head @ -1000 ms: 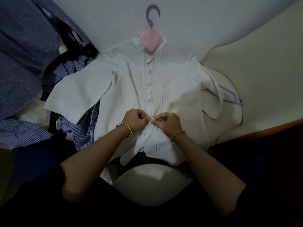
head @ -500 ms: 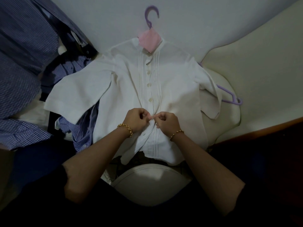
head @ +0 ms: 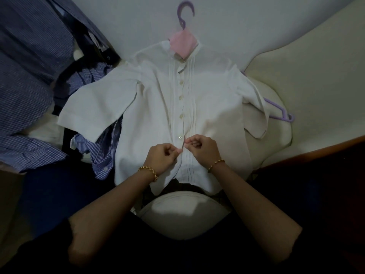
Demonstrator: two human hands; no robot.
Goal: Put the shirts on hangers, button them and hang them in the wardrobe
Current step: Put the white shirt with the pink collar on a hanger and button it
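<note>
A white short-sleeved shirt (head: 156, 107) lies flat, front up, on a purple hanger (head: 184, 13) whose hook sticks out past the collar, with a pink patch at the neck. Several buttons down the placket are fastened. My left hand (head: 163, 156) and my right hand (head: 203, 148) meet at the placket just below the lowest fastened button (head: 179, 137). Each hand pinches one edge of the shirt front there, fingers curled. The button between my fingers is hidden.
Blue checked and striped shirts (head: 29, 80) are piled at the left, one striped shirt (head: 102, 153) partly under the white shirt. A second purple hanger (head: 280, 112) pokes out at the right on cream cushions (head: 308, 91). A dark wooden edge (head: 316, 153) runs lower right.
Both hands have stayed at the placket, working the same spot with small finger motions; another fastened button now shows just above them.
</note>
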